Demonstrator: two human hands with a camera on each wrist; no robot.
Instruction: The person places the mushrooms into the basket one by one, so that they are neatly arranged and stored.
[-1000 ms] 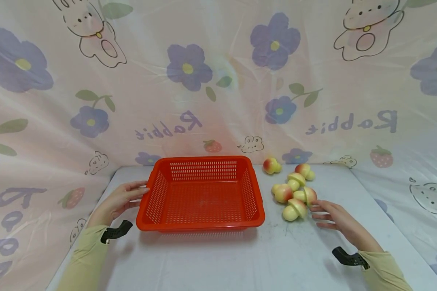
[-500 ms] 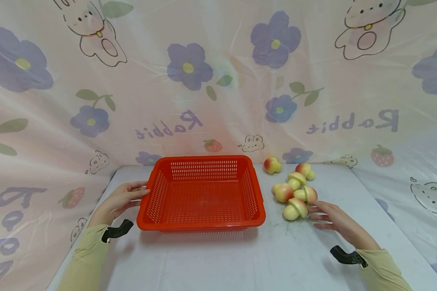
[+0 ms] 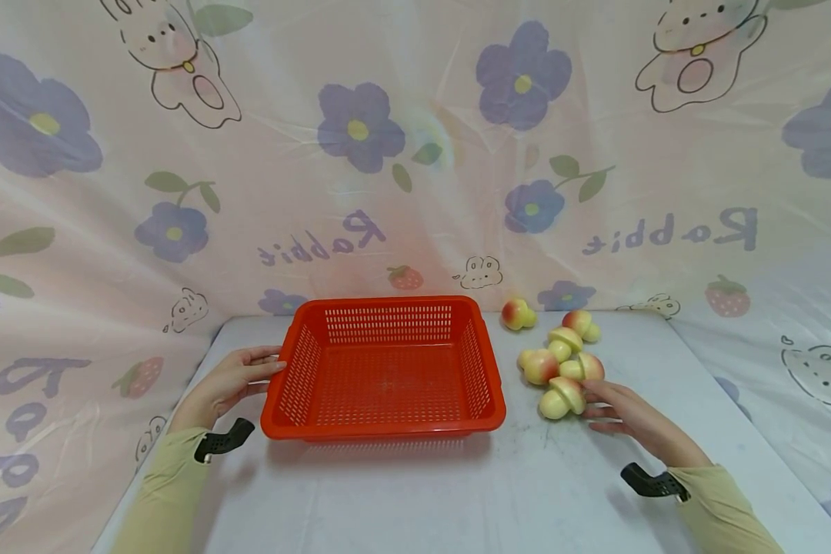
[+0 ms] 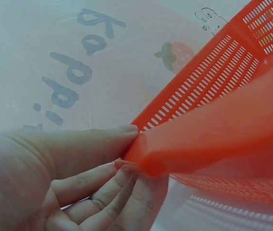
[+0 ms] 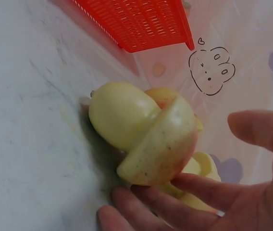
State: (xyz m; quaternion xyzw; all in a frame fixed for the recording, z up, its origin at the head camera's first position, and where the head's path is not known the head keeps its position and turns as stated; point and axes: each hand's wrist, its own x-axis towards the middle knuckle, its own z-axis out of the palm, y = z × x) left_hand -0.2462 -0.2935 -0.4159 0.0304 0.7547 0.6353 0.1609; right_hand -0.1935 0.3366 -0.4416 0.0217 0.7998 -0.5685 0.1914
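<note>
My left hand pinches the left rim of the red plastic basket, thumb on top and fingers beneath, as the left wrist view shows. The basket has slotted walls and nothing lies in it. To its right is a loose group of yellow-and-red toy mushrooms. My right hand is beside the nearest toy mushroom, its fingertips right at the cap's edge. In the right wrist view the thumb stands apart from the cap, and the fingers are spread and only slightly bent. Other mushrooms are partly hidden behind this one.
Several more toy mushrooms lie close behind, among them one on the left, one at the back and one near the basket's far corner. A printed curtain hangs behind the white table.
My right hand has moved a little left, bringing its fingertips up to the nearest toy mushroom. My left hand and the basket stay nearly still.
</note>
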